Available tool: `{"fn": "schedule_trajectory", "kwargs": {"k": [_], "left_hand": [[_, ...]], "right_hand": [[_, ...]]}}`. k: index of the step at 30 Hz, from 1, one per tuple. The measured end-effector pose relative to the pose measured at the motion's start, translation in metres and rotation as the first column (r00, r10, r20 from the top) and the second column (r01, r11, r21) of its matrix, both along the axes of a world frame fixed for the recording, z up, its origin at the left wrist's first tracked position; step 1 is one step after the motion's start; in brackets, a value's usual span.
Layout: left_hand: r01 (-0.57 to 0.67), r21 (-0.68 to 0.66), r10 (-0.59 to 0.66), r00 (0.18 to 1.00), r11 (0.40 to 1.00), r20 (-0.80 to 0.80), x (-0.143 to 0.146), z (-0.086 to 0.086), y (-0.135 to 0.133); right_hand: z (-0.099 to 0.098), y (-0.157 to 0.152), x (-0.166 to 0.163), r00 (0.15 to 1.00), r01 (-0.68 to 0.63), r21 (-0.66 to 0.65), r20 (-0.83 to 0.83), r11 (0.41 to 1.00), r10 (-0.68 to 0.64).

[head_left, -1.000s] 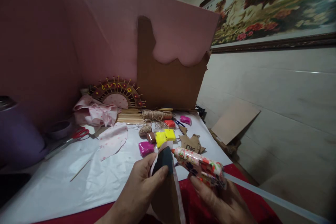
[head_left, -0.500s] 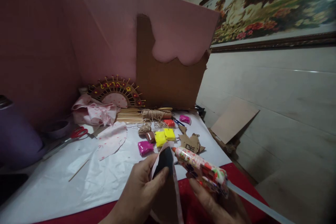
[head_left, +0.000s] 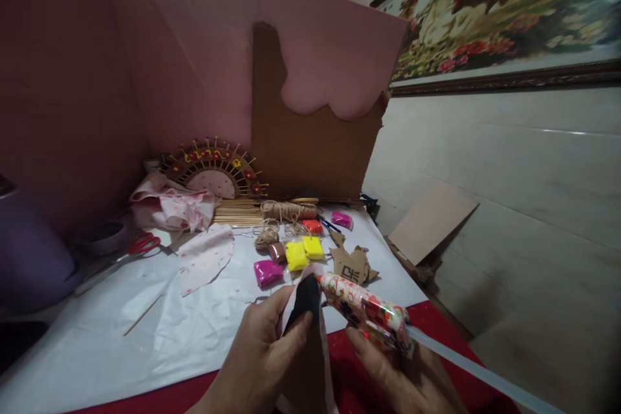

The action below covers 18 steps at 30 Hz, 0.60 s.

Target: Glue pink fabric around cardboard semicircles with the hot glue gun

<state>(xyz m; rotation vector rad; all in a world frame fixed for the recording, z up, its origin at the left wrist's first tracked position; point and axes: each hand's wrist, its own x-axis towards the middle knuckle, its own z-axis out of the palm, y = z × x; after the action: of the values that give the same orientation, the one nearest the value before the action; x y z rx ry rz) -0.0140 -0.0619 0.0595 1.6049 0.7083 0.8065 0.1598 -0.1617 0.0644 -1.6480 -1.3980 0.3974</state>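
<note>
Left hand (head_left: 272,343): fingers behind the cloth-edged piece (head_left: 308,362) hidden; piece's lower end cut off by bottom edge. Right hand (head_left: 402,372) cut off below; glue gun (head_left: 366,304) grip and trigger mostly covered by it. Whether nozzle touches cloth edge: cannot tell. Glue stick (head_left: 475,365) runs out at bottom. Purple container (head_left: 33,259) cropped left, blurred. Framed picture (head_left: 485,26) cropped top and right.

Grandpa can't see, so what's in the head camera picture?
A left hand holds a brown-and-black piece edged in pale fabric; the right hand holds a flower-patterned glue gun, its tip by the piece's edge. Beyond them, yellow packets and twine lie on a white sheet.
</note>
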Motion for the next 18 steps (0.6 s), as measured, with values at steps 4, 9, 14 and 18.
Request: {"fn": "schedule_trajectory", "kwargs": {"k": [4,9,14,18], "left_hand": [[0.019,0.026,-0.018,1.000,0.999,-0.016,0.000,-0.001,0.000],[0.010,0.020,-0.009,1.000,1.000,-0.018,0.000,0.000,-0.001],[0.007,0.002,-0.007,1.000,1.000,0.005,0.001,0.002,0.000],[0.008,-0.011,-0.008,1.000,1.000,0.007,0.001,0.003,0.000]], "right_hand": [[0.003,0.001,-0.001,1.000,0.014,0.015,0.022,1.000,-0.014],[-0.004,-0.002,0.002,0.999,0.008,0.005,0.038,1.000,-0.008],[-0.007,-0.001,0.008,0.997,-0.046,0.004,0.066,0.999,0.046],[-0.005,-0.001,0.006,0.995,-0.012,-0.028,0.095,1.000,0.014]]}}
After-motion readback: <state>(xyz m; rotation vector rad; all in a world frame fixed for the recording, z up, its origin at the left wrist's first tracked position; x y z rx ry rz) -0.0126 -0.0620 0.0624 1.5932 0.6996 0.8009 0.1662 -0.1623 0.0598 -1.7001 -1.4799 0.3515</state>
